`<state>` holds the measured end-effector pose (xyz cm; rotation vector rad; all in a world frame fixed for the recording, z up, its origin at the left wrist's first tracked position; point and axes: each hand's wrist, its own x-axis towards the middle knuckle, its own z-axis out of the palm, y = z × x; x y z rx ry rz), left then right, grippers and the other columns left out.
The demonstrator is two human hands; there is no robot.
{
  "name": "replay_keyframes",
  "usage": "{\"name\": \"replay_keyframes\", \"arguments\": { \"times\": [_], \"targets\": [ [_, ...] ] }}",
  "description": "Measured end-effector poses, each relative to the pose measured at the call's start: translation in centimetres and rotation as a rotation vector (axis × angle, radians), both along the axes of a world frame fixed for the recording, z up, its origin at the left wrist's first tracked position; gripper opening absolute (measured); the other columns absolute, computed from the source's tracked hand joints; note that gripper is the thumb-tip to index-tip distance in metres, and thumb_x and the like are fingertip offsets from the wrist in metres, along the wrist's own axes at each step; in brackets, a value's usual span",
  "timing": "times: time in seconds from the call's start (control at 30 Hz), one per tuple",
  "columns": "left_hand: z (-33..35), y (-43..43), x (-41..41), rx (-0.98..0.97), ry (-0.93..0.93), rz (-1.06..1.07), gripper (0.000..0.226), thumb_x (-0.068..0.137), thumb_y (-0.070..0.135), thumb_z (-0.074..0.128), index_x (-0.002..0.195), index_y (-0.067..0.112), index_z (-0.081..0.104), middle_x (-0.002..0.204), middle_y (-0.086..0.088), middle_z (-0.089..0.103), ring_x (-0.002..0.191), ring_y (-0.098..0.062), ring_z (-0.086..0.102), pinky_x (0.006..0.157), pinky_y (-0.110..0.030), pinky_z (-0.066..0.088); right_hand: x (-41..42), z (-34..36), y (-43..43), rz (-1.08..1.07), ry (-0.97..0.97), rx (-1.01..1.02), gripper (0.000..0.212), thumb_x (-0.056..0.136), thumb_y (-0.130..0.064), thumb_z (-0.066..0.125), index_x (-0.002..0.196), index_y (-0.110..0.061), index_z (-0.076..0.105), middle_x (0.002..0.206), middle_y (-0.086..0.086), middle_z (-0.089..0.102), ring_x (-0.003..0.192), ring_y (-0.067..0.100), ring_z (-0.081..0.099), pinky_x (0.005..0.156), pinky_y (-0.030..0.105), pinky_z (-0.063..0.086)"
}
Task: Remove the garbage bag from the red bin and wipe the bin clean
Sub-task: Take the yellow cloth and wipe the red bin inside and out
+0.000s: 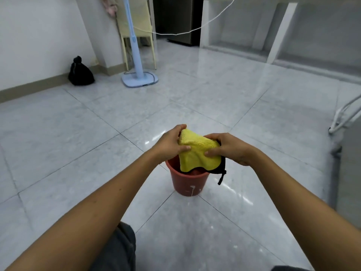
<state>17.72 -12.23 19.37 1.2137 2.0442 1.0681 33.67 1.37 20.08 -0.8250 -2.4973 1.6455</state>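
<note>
The red bin (187, 183) stands upright on the tiled floor in front of me, with white drips on its front wall. Just above its rim I hold a yellow cloth (195, 153) with a black edge and a black loop hanging at its right. My left hand (170, 142) grips the cloth's left side and my right hand (232, 148) grips its right side. The cloth's lower edge hangs over the bin's opening and hides most of the inside. A tied black garbage bag (80, 73) sits on the floor by the left wall.
A light blue standing fan (139, 80) stands at the back left, a pale yellow chair (136, 28) behind it. A white cord (195, 30) hangs across the back. White cables (343, 118) and a grey unit lie at the right edge. My knee (119, 249) is below.
</note>
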Motion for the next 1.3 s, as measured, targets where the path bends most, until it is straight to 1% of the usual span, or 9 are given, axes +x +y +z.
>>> {"name": "replay_keyframes", "arguments": {
  "times": [0.17, 0.3, 0.37, 0.47, 0.6, 0.77, 0.97, 1.17, 1.3],
  "targets": [
    [-0.3, 0.9, 0.9, -0.146, 0.343, 0.054, 0.038, 0.091, 0.026, 0.061, 0.126, 0.014, 0.056, 0.116, -0.013, 0.061, 0.105, -0.027, 0.057, 0.082, -0.03, 0.046, -0.2, -0.2, -0.3, -0.054, -0.21, 0.506, 0.023, 0.084, -0.039, 0.065, 0.08, -0.017, 0.063, 0.074, 0.002, 0.059, 0.074, 0.02, 0.055, 0.055, 0.027, 0.039],
    [-0.6, 2.3, 0.8, -0.072, 0.396, 0.039, 0.026, 0.089, 0.032, 0.062, 0.11, 0.018, 0.064, 0.101, -0.003, 0.049, 0.098, -0.021, 0.052, 0.079, -0.028, 0.04, -0.3, -0.5, 1.0, -0.009, -0.225, 0.566, 0.02, 0.081, -0.038, 0.066, 0.083, -0.02, 0.057, 0.102, 0.004, 0.05, 0.095, 0.022, 0.05, 0.07, 0.029, 0.045],
    [-0.9, 3.4, 1.0, -0.069, 0.433, -0.059, 0.024, 0.089, 0.037, 0.06, 0.109, 0.024, 0.064, 0.105, 0.002, 0.046, 0.1, -0.015, 0.046, 0.087, -0.03, 0.037, -0.2, -1.1, 1.3, 0.025, -0.181, 0.466, 0.039, 0.073, -0.034, 0.073, 0.103, -0.019, 0.053, 0.115, 0.001, 0.051, 0.102, 0.021, 0.054, 0.078, 0.034, 0.051],
    [-1.3, 4.8, 1.5, -0.063, 0.372, -0.186, 0.016, 0.092, 0.036, 0.055, 0.103, 0.025, 0.058, 0.094, 0.004, 0.057, 0.096, -0.021, 0.057, 0.078, -0.034, 0.046, -0.2, -2.7, 0.7, 0.031, -0.133, 0.343, 0.062, 0.073, -0.032, 0.077, 0.123, -0.027, 0.042, 0.1, -0.01, 0.055, 0.093, 0.014, 0.057, 0.064, 0.023, 0.045],
    [-2.4, 5.6, 1.0, -0.02, 0.379, -0.112, 0.015, 0.09, 0.041, 0.053, 0.103, 0.033, 0.054, 0.094, -0.001, 0.062, 0.087, -0.024, 0.058, 0.072, -0.037, 0.05, -0.6, -5.8, 0.8, -0.064, -0.076, 0.054, 0.013, 0.085, -0.018, 0.065, 0.095, -0.025, 0.064, 0.088, -0.009, 0.065, 0.086, 0.013, 0.061, 0.067, 0.022, 0.047],
    [-6.5, 5.2, -0.2, -0.049, 0.354, -0.062, 0.042, 0.094, 0.045, 0.048, 0.132, 0.028, 0.045, 0.119, 0.003, 0.062, 0.108, -0.019, 0.058, 0.09, -0.041, 0.047, -0.2, -9.0, 1.8, -0.21, -0.002, -0.21, 0.027, 0.088, -0.008, 0.057, 0.112, -0.016, 0.064, 0.112, 0.008, 0.067, 0.101, 0.025, 0.062, 0.09, 0.039, 0.048],
    [-13.8, 3.0, -3.0, -0.492, 0.518, -0.262, 0.067, 0.088, 0.055, 0.054, 0.142, 0.02, 0.035, 0.134, -0.005, 0.053, 0.122, -0.025, 0.05, 0.103, -0.039, 0.037, 3.1, -13.8, 4.8, -0.752, 0.268, -0.702, 0.025, 0.09, -0.008, 0.054, 0.113, -0.016, 0.06, 0.105, 0.011, 0.07, 0.092, 0.03, 0.067, 0.082, 0.043, 0.054],
    [-18.5, 4.0, -2.5, -0.595, 0.864, -0.452, 0.047, 0.095, 0.032, 0.051, 0.139, 0.022, 0.039, 0.136, -0.003, 0.05, 0.13, -0.024, 0.041, 0.114, -0.049, 0.016, 4.9, -18.9, 6.4, -1.03, 0.265, -0.662, 0.027, 0.09, -0.003, 0.048, 0.114, -0.014, 0.053, 0.1, 0.01, 0.063, 0.084, 0.026, 0.062, 0.067, 0.038, 0.051],
    [-19.7, 4.4, -2.5, -0.516, 1.063, -0.511, 0.02, 0.097, 0.017, 0.045, 0.116, 0.014, 0.048, 0.112, -0.006, 0.064, 0.105, -0.029, 0.058, 0.105, -0.044, 0.032, 5.1, -22.2, 5.2, -1.041, 0.151, -0.623, 0.026, 0.09, -0.003, 0.047, 0.112, -0.018, 0.053, 0.102, 0.008, 0.06, 0.083, 0.022, 0.06, 0.068, 0.036, 0.05]
  ]
}}
